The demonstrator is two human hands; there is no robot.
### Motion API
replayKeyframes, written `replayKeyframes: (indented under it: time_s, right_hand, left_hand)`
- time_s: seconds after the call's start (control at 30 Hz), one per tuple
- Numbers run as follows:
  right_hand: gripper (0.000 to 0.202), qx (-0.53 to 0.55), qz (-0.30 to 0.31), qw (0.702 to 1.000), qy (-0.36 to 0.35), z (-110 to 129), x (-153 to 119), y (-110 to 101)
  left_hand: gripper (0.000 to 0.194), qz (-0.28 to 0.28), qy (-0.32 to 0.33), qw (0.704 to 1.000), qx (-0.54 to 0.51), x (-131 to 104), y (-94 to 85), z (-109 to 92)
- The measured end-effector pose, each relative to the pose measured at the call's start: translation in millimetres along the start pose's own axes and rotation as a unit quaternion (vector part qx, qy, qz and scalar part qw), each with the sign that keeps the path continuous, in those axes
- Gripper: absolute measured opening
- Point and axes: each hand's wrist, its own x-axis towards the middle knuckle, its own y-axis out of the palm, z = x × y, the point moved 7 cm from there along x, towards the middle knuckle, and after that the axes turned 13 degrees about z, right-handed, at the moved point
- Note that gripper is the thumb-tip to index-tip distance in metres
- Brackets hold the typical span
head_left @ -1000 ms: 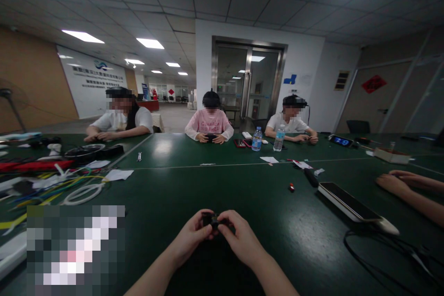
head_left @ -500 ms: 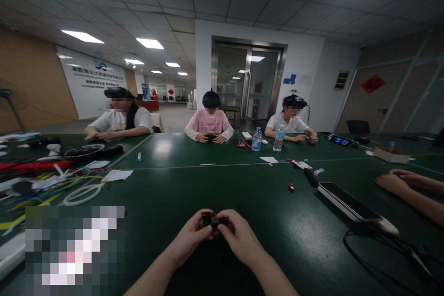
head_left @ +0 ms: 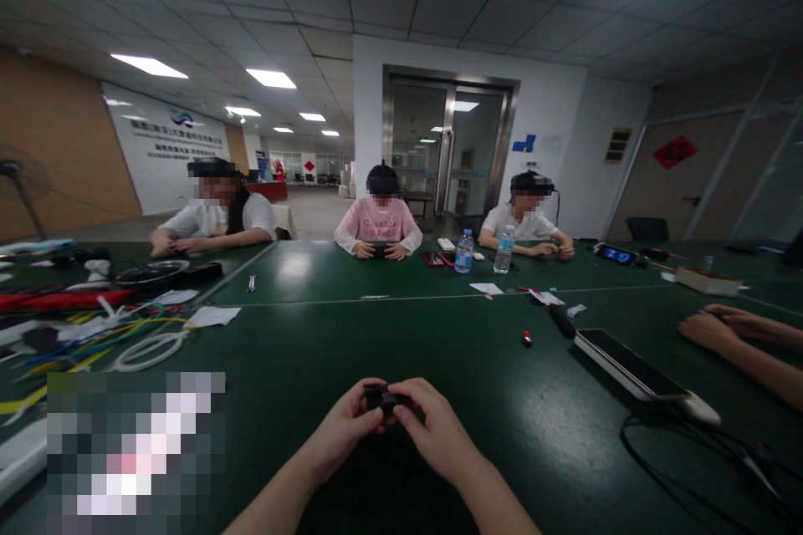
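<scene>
Between my two hands, just above the near part of the green table (head_left: 301, 351), is a small black object (head_left: 384, 398). Its kind cannot be made out, since fingers cover much of it. My left hand (head_left: 351, 420) is closed on its left side, thumb in front and fingers behind. On the other side my right hand (head_left: 425, 411) pinches it with thumb and fingertips. A small red and silver item (head_left: 526, 338) lies on the table ahead and to the right of my hands.
Cables (head_left: 150, 351) and tools crowd the table's left side. To the right lie a flat device with a dark screen (head_left: 631, 364) and a black cord. Two bottles (head_left: 464, 252) stand farther back. Several people sit around the table; one person's hands (head_left: 715, 328) rest at right.
My right fingers have shifted slightly on the black object, which looks a little turned. My left hand stays where it was.
</scene>
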Motion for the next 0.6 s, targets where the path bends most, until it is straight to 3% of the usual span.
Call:
replayKeyframes:
  time_s: [0.6]
  right_hand:
    - [0.026,-0.014,-0.004,1.000,0.002,-2.8,0.5,1.2]
  left_hand:
    - [0.042,-0.010,-0.001,1.000,0.017,2.2,-7.0,8.6]
